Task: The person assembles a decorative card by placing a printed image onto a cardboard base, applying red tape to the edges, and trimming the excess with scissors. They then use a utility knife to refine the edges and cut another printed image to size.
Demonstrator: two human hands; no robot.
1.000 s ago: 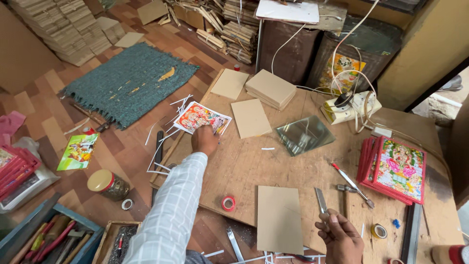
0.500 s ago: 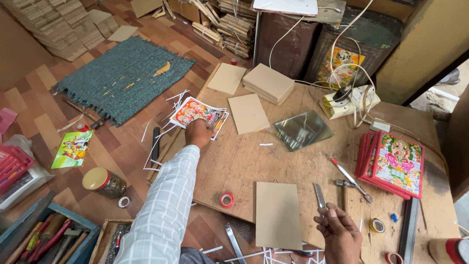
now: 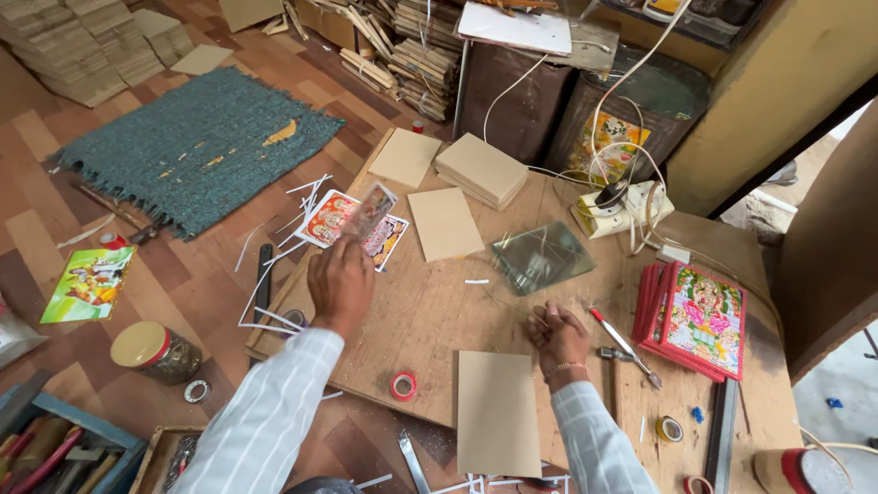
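Over the desk (image 3: 430, 302), the left hand (image 3: 340, 282) was raised, its grip pinching a small clear or printed sheet (image 3: 370, 209) above the colour print (image 3: 352, 224). The right hand (image 3: 555, 331) rested loosely curled on the board, holding nothing visible, near the glass pane (image 3: 541, 256). Judged: pick-up step; next needs steady placement of the sheet.

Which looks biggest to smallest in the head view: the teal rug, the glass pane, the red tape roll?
1. teal rug, clearly largest.
2. glass pane.
3. red tape roll, smallest, though nearest the camera.
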